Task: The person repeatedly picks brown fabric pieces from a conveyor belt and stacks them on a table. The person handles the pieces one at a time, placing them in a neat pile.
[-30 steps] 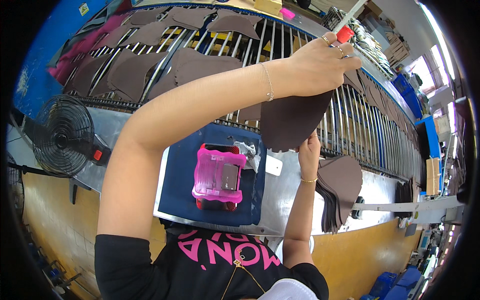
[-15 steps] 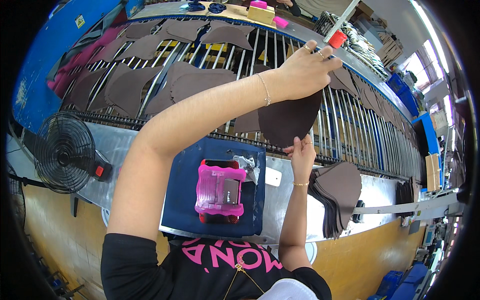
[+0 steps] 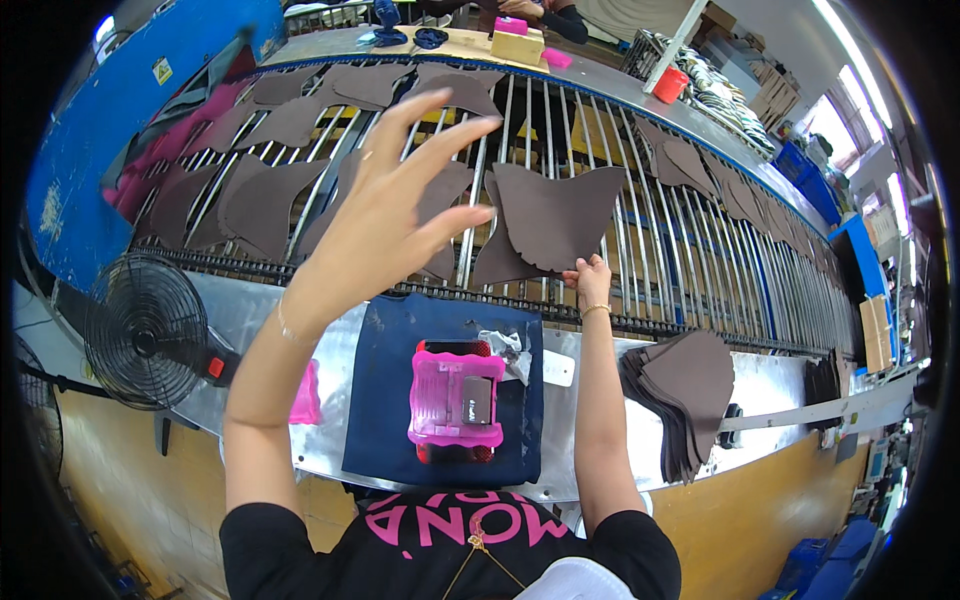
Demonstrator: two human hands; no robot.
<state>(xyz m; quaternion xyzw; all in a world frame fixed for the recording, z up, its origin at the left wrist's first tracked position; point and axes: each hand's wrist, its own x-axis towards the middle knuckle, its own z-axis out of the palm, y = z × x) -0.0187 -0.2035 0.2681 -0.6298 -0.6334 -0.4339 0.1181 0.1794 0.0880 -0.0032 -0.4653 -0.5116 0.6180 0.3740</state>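
Observation:
My left hand (image 3: 390, 205) is raised over the roller conveyor, fingers spread and holding nothing. Beneath it lie brown cut panels, partly hidden by the hand and forearm. My right hand (image 3: 590, 275) pinches the near edge of a brown panel (image 3: 565, 215), a thin curved sheet with one scalloped edge. That panel lies on the rollers, overlapping another brown panel (image 3: 497, 258) to its left. Right of my right forearm, a fanned stack of similar brown panels (image 3: 690, 385) rests on the metal table, hanging past its near edge.
A pink plastic case (image 3: 440, 400) sits on a dark blue mat (image 3: 385, 400) before me. At the left stands a black fan (image 3: 145, 330). More panels (image 3: 265, 205) lie along the conveyor (image 3: 640, 250). Across it, a person's hand (image 3: 522, 8) shows beside a yellow box (image 3: 517, 45).
My left hand has let go of the panel's far edge and swung left, its fingers now spread. The panel has come down flat on the rollers; my right hand still grips its near edge.

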